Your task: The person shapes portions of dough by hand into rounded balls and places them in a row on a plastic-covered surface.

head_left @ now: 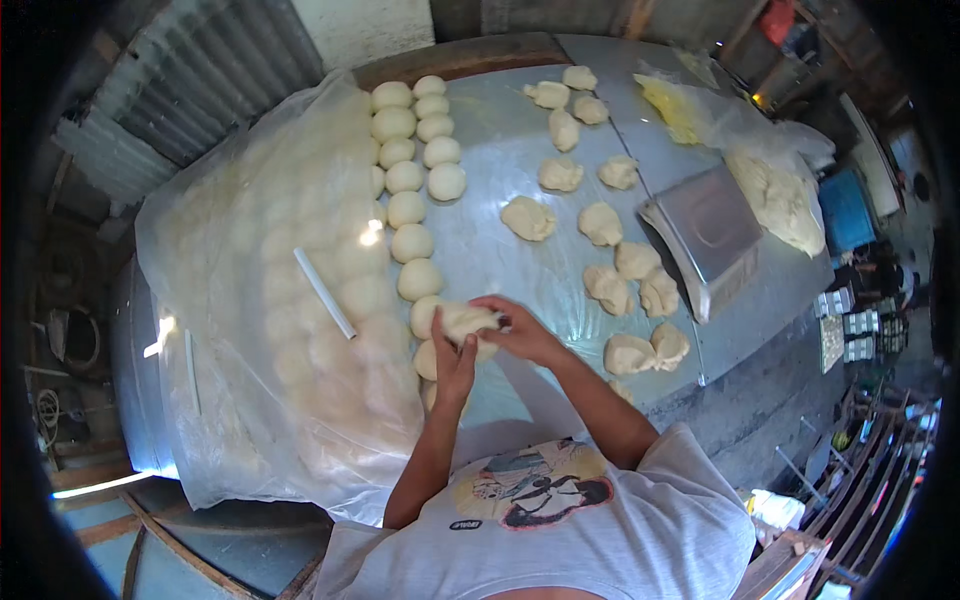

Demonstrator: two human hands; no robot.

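I have both hands on one pale, soft lump of dough at the near edge of the metal-topped desk. My left hand presses up against it from the near side, fingers together and cupped on the lump; my right hand wraps it from the right, fingers curled and clamped on its top. It sits at the near end of the column of smooth round dough balls, touching or just beside the nearest one — I cannot tell which.

To do this well, I judge the palms should stay cupped and the pressure light and even, so the surface tightens without tearing.

Left of the balls, a clear plastic sheet covers more rounded balls, with a white tube lying on it. To the right lie rough, unshaped dough pieces — beyond them an upturned steel scoop-shaped tray.
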